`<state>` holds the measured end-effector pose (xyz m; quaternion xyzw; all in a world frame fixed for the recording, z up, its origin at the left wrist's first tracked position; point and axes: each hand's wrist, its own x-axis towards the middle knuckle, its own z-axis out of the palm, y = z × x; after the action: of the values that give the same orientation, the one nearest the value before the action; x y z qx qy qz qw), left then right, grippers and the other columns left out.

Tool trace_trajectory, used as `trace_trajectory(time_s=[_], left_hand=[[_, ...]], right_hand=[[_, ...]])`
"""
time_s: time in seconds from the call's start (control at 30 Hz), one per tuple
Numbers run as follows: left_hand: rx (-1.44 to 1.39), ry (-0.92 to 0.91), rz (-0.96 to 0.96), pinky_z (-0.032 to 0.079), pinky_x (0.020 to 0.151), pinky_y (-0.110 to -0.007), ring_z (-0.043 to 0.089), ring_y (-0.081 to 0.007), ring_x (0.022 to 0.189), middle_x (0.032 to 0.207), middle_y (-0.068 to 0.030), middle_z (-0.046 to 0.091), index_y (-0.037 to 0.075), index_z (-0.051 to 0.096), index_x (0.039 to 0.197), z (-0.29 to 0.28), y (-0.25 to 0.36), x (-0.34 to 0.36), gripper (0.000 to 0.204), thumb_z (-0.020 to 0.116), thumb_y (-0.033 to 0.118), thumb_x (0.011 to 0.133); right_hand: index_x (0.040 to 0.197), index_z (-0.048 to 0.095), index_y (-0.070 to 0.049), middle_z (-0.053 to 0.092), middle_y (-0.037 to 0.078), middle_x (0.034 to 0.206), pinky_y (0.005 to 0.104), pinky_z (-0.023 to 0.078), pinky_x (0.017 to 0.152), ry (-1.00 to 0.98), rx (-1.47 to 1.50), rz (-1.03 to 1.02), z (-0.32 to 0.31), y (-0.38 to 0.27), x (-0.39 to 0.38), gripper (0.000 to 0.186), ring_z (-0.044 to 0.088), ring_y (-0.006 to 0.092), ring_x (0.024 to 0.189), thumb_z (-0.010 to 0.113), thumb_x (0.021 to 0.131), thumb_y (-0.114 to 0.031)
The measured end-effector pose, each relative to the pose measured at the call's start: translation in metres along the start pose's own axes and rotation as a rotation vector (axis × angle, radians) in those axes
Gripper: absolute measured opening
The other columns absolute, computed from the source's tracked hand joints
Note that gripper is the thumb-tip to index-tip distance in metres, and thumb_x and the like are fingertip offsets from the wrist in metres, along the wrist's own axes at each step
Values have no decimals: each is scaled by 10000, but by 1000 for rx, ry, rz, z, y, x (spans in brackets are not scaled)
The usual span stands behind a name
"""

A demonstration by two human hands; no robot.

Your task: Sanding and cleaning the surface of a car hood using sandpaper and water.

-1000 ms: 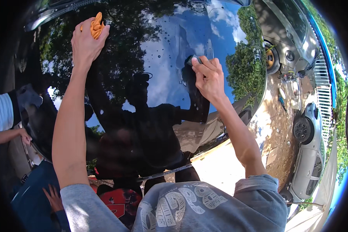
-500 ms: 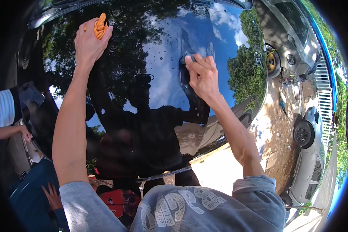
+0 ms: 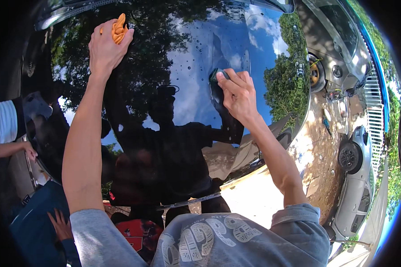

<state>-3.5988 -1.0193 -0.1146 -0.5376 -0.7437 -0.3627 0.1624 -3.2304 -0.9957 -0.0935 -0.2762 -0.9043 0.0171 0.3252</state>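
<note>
Beneath both of my arms lies a glossy black car hood [image 3: 187, 155], mirroring trees, sky and my own outline. At its far left, my left hand [image 3: 104, 53] is closed around a crumpled orange cloth [image 3: 119, 31] and rests on the paint. My right hand [image 3: 240, 95], right of the middle, pinches a small dark greenish pad [image 3: 214, 81] against the hood; its exact kind is unclear, and the fingers cover part of it. Water drops dot the paint between my hands, and a wet smear shows around the pad.
A windshield base trim [image 3: 75, 14] borders the hood's far edge. At left stand other people, one with a hand [image 3: 30, 151] by the hood's side and another hand [image 3: 61, 226] lower down. Right of the hood are a grey car [image 3: 334, 40], a silver car [image 3: 354, 200] and a white fence [image 3: 375, 115].
My right hand has slid slightly toward me and to the right with the pad. The left hand keeps its hold on the orange cloth at nearly the same spot.
</note>
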Motion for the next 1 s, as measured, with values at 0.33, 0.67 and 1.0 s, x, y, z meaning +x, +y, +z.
trace_trajectory(time_s=[0.33, 0.67, 1.0], left_hand=[[-11, 43, 11, 496, 967, -482, 609, -381, 1116, 1246, -185, 611, 112, 614, 1271, 2, -1, -1, 569, 709, 507, 872], [-6, 64, 46, 505, 947, -477, 618, -379, 1087, 1211, -182, 624, 100, 625, 1242, 3, 2, 0, 588, 710, 546, 869], [-4, 33, 31, 501, 969, -467, 603, -375, 1148, 1270, -180, 605, 80, 613, 1277, -4, 4, -2, 633, 702, 561, 875]], right_hand=[[1025, 766, -13, 735, 111, 1050, 369, 506, 808, 27, -73, 226, 1, -10, -10, 240, 596, 288, 838, 696, 799, 29], [1022, 763, -29, 728, 86, 1006, 357, 490, 782, 67, -106, 164, 14, 3, -24, 245, 585, 290, 810, 714, 790, 34], [1050, 773, -52, 740, 99, 988, 353, 504, 818, 98, -81, 178, 13, -1, -13, 295, 585, 281, 791, 727, 779, 56]])
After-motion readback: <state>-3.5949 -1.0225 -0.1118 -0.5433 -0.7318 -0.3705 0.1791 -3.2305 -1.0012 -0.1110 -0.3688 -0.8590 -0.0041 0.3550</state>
